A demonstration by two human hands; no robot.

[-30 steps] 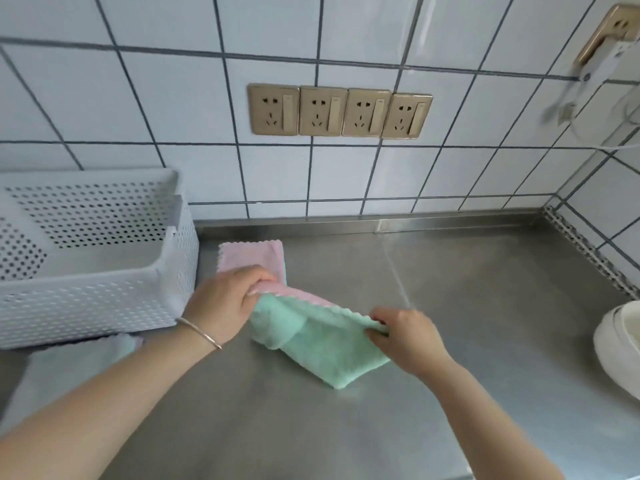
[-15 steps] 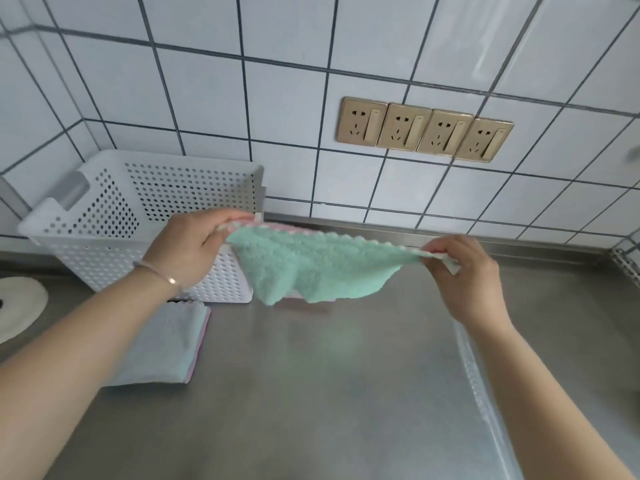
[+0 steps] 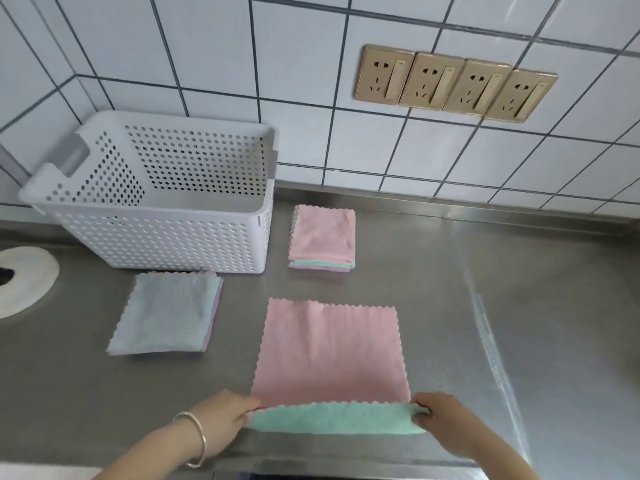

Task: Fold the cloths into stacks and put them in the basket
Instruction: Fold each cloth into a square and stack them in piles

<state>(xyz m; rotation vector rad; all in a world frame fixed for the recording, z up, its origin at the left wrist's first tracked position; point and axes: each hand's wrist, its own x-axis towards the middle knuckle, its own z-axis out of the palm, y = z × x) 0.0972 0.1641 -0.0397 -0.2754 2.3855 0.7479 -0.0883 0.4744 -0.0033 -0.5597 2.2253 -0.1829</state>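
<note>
Cloth point(image 3: 330, 351) — half a second ago held up in air, green side facing camera — came down flat on worktop point(image 3: 519, 306), pink face up, green edge turned toward person. Left hand point(image 3: 221, 419) and right hand point(image 3: 446, 419) dropped with it — now pinching near corners at worktop's front edge. Cloth spread wider than before, no longer bunched.

A pink-and-mint cloth point(image 3: 330, 351) with zigzag edges is being shown on grey steel counter point(image 3: 519, 323); a white perforated basket point(image 3: 166, 233), gold sockets point(image 3: 453, 83) and white dark-grouted tiles point(image 3: 294, 64) are being shown behind.
</note>
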